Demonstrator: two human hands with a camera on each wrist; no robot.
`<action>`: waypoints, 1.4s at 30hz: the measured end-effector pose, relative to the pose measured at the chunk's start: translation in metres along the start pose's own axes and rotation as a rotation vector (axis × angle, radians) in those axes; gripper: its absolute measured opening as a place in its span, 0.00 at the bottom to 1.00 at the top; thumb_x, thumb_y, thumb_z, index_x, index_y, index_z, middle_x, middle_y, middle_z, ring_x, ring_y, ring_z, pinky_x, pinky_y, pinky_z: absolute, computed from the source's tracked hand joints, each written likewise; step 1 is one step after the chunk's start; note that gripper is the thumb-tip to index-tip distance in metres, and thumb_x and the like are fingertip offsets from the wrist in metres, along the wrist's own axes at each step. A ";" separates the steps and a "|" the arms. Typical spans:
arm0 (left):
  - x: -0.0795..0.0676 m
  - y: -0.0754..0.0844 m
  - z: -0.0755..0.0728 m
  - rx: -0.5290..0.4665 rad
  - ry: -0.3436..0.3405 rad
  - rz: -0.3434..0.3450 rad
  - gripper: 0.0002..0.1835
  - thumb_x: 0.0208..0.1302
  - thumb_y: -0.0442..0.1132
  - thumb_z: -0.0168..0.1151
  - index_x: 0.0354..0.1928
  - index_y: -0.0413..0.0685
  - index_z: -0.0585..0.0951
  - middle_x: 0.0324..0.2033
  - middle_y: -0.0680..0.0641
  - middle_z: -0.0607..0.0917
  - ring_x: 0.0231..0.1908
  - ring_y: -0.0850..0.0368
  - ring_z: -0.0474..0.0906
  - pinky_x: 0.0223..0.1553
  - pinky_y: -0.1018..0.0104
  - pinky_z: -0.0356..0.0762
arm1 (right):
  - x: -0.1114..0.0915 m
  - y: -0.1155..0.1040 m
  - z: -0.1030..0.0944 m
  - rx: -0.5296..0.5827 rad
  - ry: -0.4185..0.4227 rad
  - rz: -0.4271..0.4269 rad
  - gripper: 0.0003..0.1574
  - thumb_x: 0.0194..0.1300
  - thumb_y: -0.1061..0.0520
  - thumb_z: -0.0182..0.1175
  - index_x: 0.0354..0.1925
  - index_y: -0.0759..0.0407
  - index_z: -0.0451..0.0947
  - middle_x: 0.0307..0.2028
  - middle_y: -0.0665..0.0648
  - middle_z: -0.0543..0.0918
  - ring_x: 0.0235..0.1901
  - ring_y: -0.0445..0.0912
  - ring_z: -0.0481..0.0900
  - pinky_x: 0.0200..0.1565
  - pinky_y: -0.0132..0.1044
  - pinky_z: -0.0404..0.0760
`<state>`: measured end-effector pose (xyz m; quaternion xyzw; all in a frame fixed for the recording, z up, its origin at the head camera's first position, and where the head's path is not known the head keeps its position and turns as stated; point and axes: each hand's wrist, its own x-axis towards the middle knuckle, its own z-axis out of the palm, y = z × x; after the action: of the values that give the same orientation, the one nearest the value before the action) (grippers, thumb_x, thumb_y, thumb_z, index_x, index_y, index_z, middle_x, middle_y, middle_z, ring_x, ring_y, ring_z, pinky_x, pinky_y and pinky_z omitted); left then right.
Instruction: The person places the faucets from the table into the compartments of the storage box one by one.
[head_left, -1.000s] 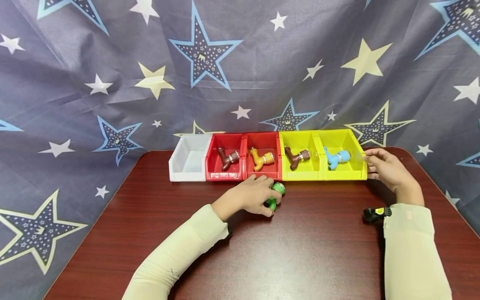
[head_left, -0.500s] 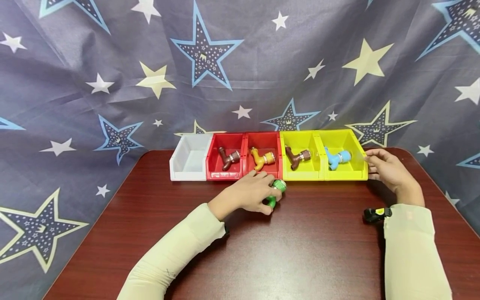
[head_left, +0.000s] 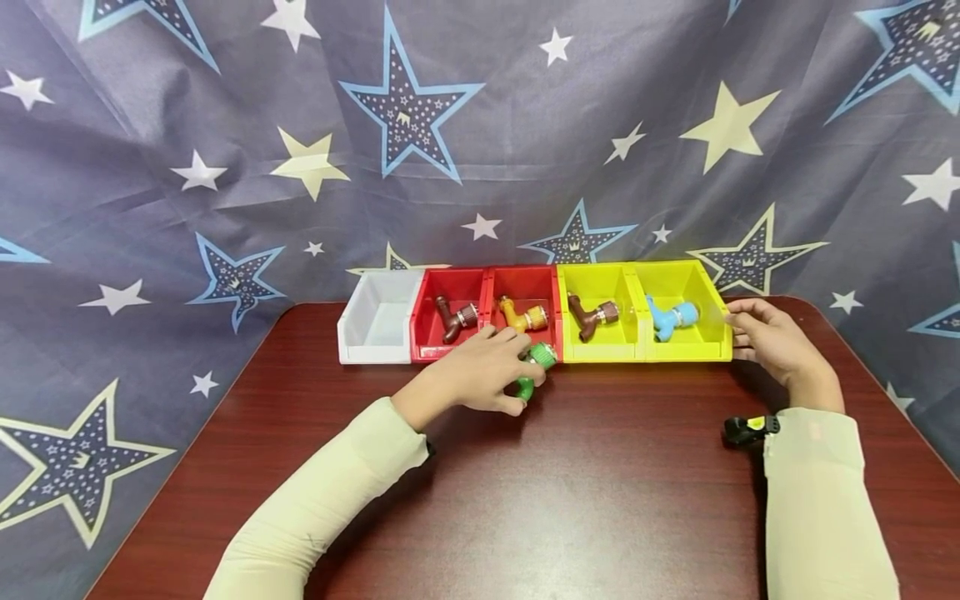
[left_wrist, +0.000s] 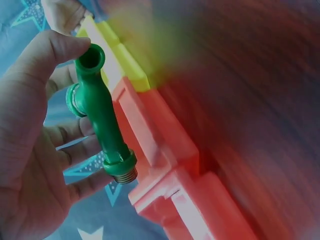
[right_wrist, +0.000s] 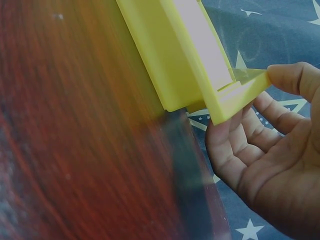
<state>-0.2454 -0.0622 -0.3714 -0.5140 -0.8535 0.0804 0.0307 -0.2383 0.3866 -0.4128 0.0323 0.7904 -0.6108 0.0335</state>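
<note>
My left hand (head_left: 480,371) grips a green plastic tap (head_left: 542,356) just in front of the red bins. In the left wrist view the thumb lies by the open spout of the green tap (left_wrist: 100,115), and its threaded end points down. With thumb and fingers my right hand (head_left: 783,346) pinches the outer side wall of the right-hand yellow bin (head_left: 723,333). A blue tap (head_left: 673,318) lies in that bin, and a brown tap (head_left: 592,315) in the other yellow one. The red bins hold a brown tap (head_left: 456,319) and a yellow tap (head_left: 522,315), partly behind my left hand.
A white bin (head_left: 378,312) with no tap in it ends the row on the left. The joined row stands at the back of the dark red wooden table (head_left: 585,483). Behind it hangs a grey-blue cloth (head_left: 510,108) printed with stars.
My left hand has moved left and slightly away from me with the green tap, now in front of the second red bin. The right hand stays at the yellow bin.
</note>
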 end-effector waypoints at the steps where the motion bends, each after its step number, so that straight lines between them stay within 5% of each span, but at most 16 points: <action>1: -0.002 -0.003 -0.001 0.008 0.004 -0.001 0.19 0.60 0.58 0.64 0.54 0.72 0.82 0.48 0.51 0.75 0.53 0.51 0.69 0.51 0.52 0.67 | 0.000 0.000 0.000 -0.002 -0.001 0.001 0.14 0.81 0.50 0.50 0.56 0.57 0.66 0.39 0.44 0.77 0.35 0.41 0.80 0.39 0.35 0.84; 23: -0.044 -0.067 -0.015 0.135 0.070 -0.081 0.19 0.57 0.55 0.68 0.51 0.68 0.82 0.43 0.48 0.75 0.46 0.48 0.70 0.48 0.49 0.67 | 0.000 0.002 0.000 -0.009 0.012 0.001 0.15 0.80 0.48 0.50 0.56 0.55 0.66 0.41 0.47 0.77 0.35 0.42 0.80 0.40 0.35 0.84; 42: -0.080 -0.131 -0.004 0.009 0.102 -0.237 0.19 0.58 0.53 0.66 0.51 0.63 0.83 0.48 0.44 0.75 0.52 0.44 0.71 0.51 0.41 0.67 | -0.002 0.000 0.000 -0.007 -0.001 -0.002 0.14 0.81 0.50 0.50 0.56 0.56 0.66 0.40 0.48 0.76 0.35 0.42 0.80 0.40 0.35 0.84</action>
<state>-0.3214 -0.1923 -0.3428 -0.4126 -0.9053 0.0540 0.0857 -0.2367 0.3863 -0.4132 0.0309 0.7926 -0.6080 0.0335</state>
